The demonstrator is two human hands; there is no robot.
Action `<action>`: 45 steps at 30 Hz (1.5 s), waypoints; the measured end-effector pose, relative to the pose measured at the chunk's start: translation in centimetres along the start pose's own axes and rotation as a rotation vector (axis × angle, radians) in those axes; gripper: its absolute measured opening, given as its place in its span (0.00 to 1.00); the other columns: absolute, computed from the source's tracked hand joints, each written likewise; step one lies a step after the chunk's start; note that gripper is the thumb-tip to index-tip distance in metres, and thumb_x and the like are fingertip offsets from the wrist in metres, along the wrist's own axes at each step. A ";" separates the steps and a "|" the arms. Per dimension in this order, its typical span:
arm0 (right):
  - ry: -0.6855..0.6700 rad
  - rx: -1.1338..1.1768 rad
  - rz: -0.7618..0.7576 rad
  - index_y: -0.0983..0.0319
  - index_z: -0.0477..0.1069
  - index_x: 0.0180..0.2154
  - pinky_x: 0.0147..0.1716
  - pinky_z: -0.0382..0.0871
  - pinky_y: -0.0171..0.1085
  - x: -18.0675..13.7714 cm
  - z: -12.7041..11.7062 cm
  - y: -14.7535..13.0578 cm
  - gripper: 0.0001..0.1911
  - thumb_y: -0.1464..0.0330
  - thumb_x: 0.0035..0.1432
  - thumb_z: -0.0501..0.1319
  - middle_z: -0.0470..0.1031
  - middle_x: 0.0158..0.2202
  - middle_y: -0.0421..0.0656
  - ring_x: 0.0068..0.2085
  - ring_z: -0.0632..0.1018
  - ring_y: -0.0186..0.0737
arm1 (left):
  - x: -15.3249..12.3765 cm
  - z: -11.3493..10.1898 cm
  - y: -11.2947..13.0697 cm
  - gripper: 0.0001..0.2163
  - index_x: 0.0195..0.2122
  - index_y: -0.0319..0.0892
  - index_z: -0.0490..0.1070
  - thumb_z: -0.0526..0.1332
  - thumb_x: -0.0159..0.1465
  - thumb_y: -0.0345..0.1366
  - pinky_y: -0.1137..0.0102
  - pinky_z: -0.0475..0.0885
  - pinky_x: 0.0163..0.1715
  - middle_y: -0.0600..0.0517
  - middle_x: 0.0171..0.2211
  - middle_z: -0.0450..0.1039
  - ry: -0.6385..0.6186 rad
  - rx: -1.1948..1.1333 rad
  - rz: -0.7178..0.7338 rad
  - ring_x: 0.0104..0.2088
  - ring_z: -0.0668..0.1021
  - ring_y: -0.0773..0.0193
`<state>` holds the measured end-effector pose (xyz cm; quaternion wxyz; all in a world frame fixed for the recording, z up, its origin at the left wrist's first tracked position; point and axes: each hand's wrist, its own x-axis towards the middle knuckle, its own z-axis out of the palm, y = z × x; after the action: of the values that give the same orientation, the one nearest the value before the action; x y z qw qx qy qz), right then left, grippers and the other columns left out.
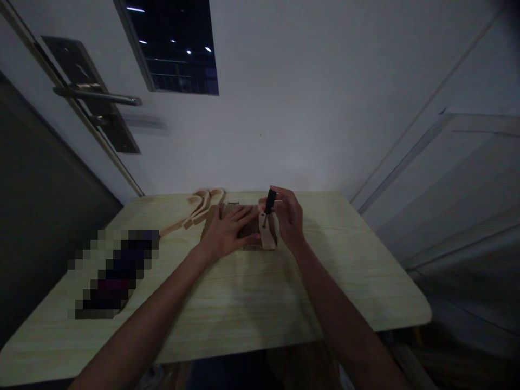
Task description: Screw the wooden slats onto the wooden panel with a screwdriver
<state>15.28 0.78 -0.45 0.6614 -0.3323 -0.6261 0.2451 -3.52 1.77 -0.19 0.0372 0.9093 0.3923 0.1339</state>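
My left hand [229, 230] lies with its fingers spread across a brown block-like object [251, 213] on the table, pressing it from above. A pale wooden strip [267, 238] curves over the object's right end and has small dark marks in it. In the fingers of my right hand [290, 214] is a screwdriver [271, 201] with a black handle. It tilts slightly, and its thin shaft points down onto the pale strip. Whether a screw sits under the tip is too small to tell.
Pale curved wooden pieces [207, 203] lie behind and left of the brown object. A pixelated dark item [122, 271] rests on the left of the light wooden table [244, 303]. Behind the table stands a white door [284, 108] with a metal handle [101, 96].
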 end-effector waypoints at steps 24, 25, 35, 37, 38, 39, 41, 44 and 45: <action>-0.006 -0.031 0.002 0.54 0.63 0.56 0.37 0.78 0.38 -0.7 0.4 -0.1 0.19 0.61 0.64 0.56 0.78 0.41 0.43 0.35 0.80 0.35 | -0.3 0.4 0.7 0.29 0.66 0.56 0.50 0.46 0.66 0.58 0.34 0.40 0.60 0.50 0.66 0.55 0.023 0.047 -0.037 0.65 0.59 0.46; -0.009 -0.038 0.002 0.54 0.63 0.56 0.36 0.78 0.38 -0.7 0.4 -0.1 0.19 0.62 0.64 0.56 0.78 0.41 0.43 0.35 0.80 0.35 | -0.3 0.4 0.8 0.29 0.66 0.56 0.50 0.46 0.66 0.58 0.34 0.40 0.60 0.49 0.67 0.54 0.027 0.048 -0.034 0.65 0.59 0.46; 0.053 -0.097 -0.019 0.54 0.64 0.56 0.34 0.77 0.36 -0.7 0.6 0.0 0.19 0.63 0.63 0.56 0.79 0.39 0.42 0.34 0.80 0.34 | -0.7 -0.2 0.6 0.20 0.61 0.51 0.62 0.50 0.69 0.45 0.43 0.43 0.63 0.50 0.64 0.61 0.111 -0.023 0.093 0.64 0.61 0.53; 0.046 -0.119 -0.036 0.53 0.65 0.55 0.34 0.77 0.36 -0.7 0.5 0.0 0.19 0.64 0.63 0.56 0.79 0.38 0.42 0.34 0.80 0.34 | -0.9 -0.3 0.4 0.17 0.57 0.52 0.67 0.47 0.71 0.40 0.44 0.43 0.63 0.52 0.62 0.63 0.103 -0.058 0.131 0.63 0.63 0.56; 0.040 -0.124 -0.042 0.53 0.65 0.55 0.34 0.77 0.35 -0.6 0.5 -0.1 0.18 0.65 0.63 0.57 0.79 0.39 0.42 0.35 0.80 0.34 | -0.9 -0.3 0.3 0.17 0.55 0.51 0.68 0.47 0.71 0.38 0.45 0.43 0.64 0.52 0.61 0.65 0.106 -0.073 0.142 0.63 0.64 0.57; 0.035 -0.124 -0.046 0.53 0.66 0.55 0.34 0.77 0.35 -0.5 0.5 -0.1 0.18 0.65 0.63 0.57 0.79 0.40 0.42 0.35 0.80 0.34 | -0.9 -0.3 0.3 0.17 0.55 0.51 0.69 0.46 0.71 0.37 0.45 0.42 0.64 0.52 0.59 0.67 0.106 -0.089 0.148 0.61 0.66 0.57; 0.032 -0.116 -0.045 0.53 0.67 0.54 0.32 0.77 0.34 -0.4 0.5 -0.3 0.18 0.66 0.62 0.58 0.78 0.44 0.42 0.35 0.80 0.34 | -1.0 -0.2 0.3 0.17 0.54 0.51 0.69 0.46 0.71 0.37 0.46 0.43 0.64 0.52 0.57 0.70 0.100 -0.119 0.133 0.59 0.69 0.58; 0.038 -0.109 -0.020 0.53 0.67 0.53 0.31 0.76 0.33 -0.2 0.4 -0.4 0.18 0.65 0.61 0.59 0.76 0.45 0.42 0.35 0.80 0.33 | -1.0 -0.1 0.5 0.16 0.54 0.50 0.69 0.47 0.70 0.38 0.46 0.46 0.63 0.52 0.56 0.71 0.100 -0.139 0.096 0.57 0.71 0.58; 0.043 -0.113 -0.012 0.53 0.67 0.53 0.30 0.76 0.32 -0.1 0.4 -0.4 0.18 0.65 0.60 0.60 0.76 0.44 0.42 0.35 0.80 0.33 | -1.0 -0.1 0.6 0.16 0.53 0.50 0.70 0.48 0.70 0.39 0.46 0.46 0.63 0.52 0.56 0.71 0.102 -0.139 0.087 0.57 0.71 0.58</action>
<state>14.86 0.52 -0.25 0.6562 -0.3707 -0.6268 0.1981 -3.82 0.64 -0.20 0.0744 0.9127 0.3435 0.2085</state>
